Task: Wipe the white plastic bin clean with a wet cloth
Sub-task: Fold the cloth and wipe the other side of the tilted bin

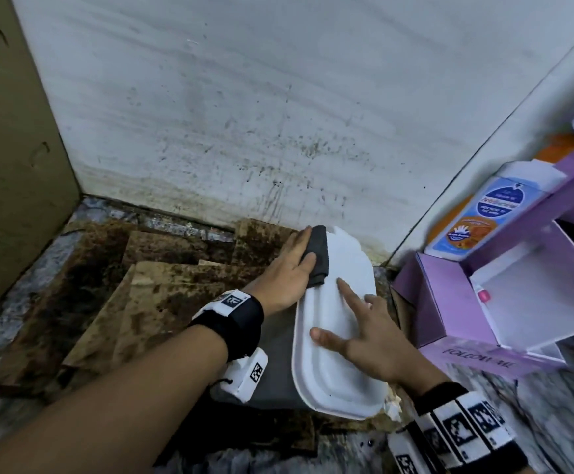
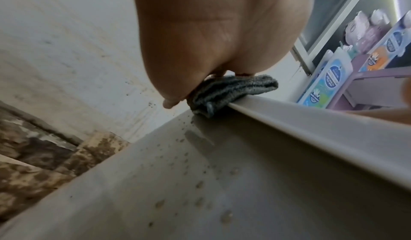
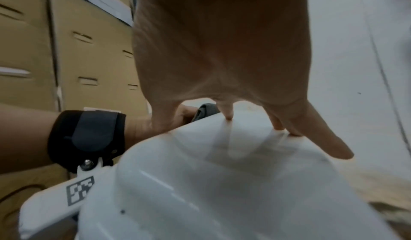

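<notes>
The white plastic bin (image 1: 333, 340) stands on the floor with its smooth, ridged white top face towards me. A dark grey cloth (image 1: 318, 258) lies over the far left edge of that face. My left hand (image 1: 290, 271) presses the cloth with straight fingers. In the left wrist view the cloth (image 2: 233, 90) is bunched under the palm (image 2: 211, 32) at the bin's rim, and water drops dot the bin's side (image 2: 222, 173). My right hand (image 1: 364, 333) lies spread flat on the middle of the top, fingertips (image 3: 229, 117) touching the bin (image 3: 222, 182).
A stained white wall (image 1: 244, 114) rises just behind the bin. Dirty cardboard sheets (image 1: 141, 285) cover the floor at left, beside a tall cardboard box (image 1: 11, 148). A purple shelf unit (image 1: 484, 302) with a hand-wash bottle (image 1: 484, 217) stands close on the right.
</notes>
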